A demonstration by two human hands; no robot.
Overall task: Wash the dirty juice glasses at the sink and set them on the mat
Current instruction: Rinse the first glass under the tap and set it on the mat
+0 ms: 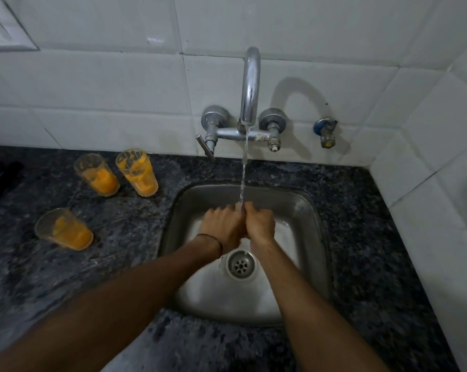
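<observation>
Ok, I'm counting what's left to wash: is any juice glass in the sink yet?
No, all three juice glasses stand on the counter left of the sink.

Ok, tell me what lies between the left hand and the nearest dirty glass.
Head view: only the left wall of the sink and a bare stretch of granite counter separate the left hand from the nearest glass.

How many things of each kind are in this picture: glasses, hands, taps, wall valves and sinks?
Dirty juice glasses: 3
Hands: 2, left and right
Tap: 1
Small wall valve: 1
Sink: 1
Total: 8
</observation>
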